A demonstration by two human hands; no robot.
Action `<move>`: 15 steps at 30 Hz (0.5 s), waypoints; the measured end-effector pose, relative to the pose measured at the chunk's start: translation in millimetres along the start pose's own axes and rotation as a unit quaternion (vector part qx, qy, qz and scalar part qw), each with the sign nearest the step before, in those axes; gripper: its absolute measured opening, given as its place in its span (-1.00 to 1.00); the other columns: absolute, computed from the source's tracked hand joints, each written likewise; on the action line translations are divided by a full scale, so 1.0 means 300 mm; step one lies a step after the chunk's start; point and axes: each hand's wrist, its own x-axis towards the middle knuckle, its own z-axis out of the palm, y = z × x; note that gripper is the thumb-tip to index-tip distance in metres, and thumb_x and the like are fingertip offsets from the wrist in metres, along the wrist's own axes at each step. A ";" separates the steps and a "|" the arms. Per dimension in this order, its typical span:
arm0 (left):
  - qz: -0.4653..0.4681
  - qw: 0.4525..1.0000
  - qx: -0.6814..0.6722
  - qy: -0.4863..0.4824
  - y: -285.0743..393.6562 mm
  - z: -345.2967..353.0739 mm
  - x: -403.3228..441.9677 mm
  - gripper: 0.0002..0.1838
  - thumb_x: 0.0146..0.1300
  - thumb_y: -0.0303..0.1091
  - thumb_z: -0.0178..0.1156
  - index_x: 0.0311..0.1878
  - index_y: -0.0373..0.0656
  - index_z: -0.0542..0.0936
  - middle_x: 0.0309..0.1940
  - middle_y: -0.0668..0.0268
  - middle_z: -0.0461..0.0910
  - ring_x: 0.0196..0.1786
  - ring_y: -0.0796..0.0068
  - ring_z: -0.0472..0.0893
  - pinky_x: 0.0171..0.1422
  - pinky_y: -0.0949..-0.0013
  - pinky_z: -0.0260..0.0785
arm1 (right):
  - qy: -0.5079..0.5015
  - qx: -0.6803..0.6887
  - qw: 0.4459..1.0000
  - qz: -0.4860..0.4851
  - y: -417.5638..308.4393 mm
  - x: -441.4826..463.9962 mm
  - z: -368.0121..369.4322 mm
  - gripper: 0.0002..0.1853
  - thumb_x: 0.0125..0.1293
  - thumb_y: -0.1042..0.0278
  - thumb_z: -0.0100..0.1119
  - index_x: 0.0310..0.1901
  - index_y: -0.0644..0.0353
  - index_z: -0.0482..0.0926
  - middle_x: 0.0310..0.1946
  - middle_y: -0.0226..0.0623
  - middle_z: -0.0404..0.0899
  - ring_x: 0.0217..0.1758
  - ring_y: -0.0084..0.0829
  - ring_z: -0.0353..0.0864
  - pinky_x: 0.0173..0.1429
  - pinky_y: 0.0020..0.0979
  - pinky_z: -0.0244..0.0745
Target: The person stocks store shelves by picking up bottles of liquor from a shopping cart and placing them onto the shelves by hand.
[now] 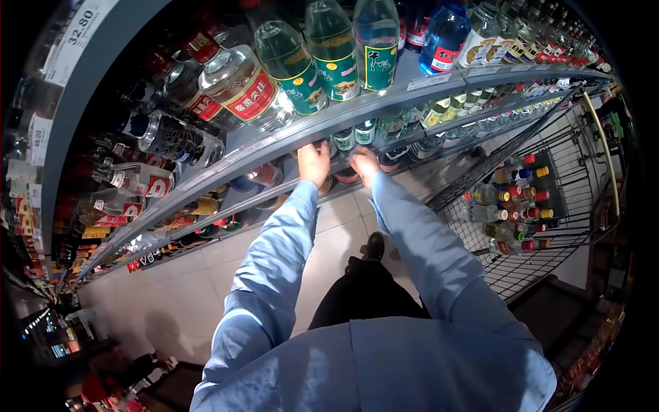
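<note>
At upper centre, the left hand [314,165] and right hand [366,163] reach to green-labelled bottles [344,140]; finger spread and grip I cannot tell.

One wide, round-edged head view, tilted steeply down.
From above light-blue fabric sleeves [268,275], it faces forward onto a long, grey shelf edge [384,103], close by.

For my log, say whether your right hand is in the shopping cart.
No: the right hand is at the shelving, near green-labelled bottles, apart from the shopping cart.
</note>
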 end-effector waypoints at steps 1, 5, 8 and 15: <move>-0.011 1.000 0.001 -0.005 -0.006 0.010 0.017 -0.74 0.08 -0.39 0.16 -0.17 -0.32 0.49 -0.32 -0.04 0.54 -0.21 0.07 0.55 -0.11 0.20 0.35 | -0.004 -0.067 0.997 -0.037 0.079 0.115 -0.019 -0.60 0.14 0.53 0.00 0.07 0.24 0.30 -0.28 -0.37 0.46 -0.29 -0.57 0.42 -0.20 -0.56 0.33; 0.099 0.992 0.061 0.052 -0.103 0.080 0.092 -0.75 0.08 -0.29 0.12 -0.26 -0.27 0.57 -0.37 0.00 0.56 -0.24 -0.02 0.53 -0.11 0.17 0.33 | 0.003 -0.102 0.992 -0.074 0.087 0.167 0.006 -0.45 0.15 0.50 0.05 0.20 0.35 0.19 -0.38 -0.42 0.41 -0.41 -0.64 0.34 -0.33 -0.59 0.28; 0.101 0.985 0.136 0.041 -0.159 0.089 0.125 -0.80 0.06 -0.27 0.09 -0.37 -0.16 0.62 -0.38 0.10 0.59 -0.28 0.08 0.55 -0.15 0.16 0.35 | 0.008 -0.103 0.991 -0.079 0.081 0.174 0.027 -0.44 0.09 0.36 0.13 0.14 0.39 0.27 -0.06 -0.03 0.49 0.00 -0.26 0.47 0.06 -0.40 0.30; 0.118 0.982 0.150 0.004 -0.166 0.068 0.143 -0.76 0.16 -0.27 0.01 -0.44 -0.15 0.61 -0.49 0.18 0.59 -0.39 0.18 0.57 -0.23 0.25 0.38 | 0.071 -0.233 0.959 -0.144 0.122 0.268 0.054 -0.51 0.16 0.17 0.12 0.03 0.35 0.37 -0.08 0.07 0.49 0.01 -0.03 0.46 0.03 -0.24 0.35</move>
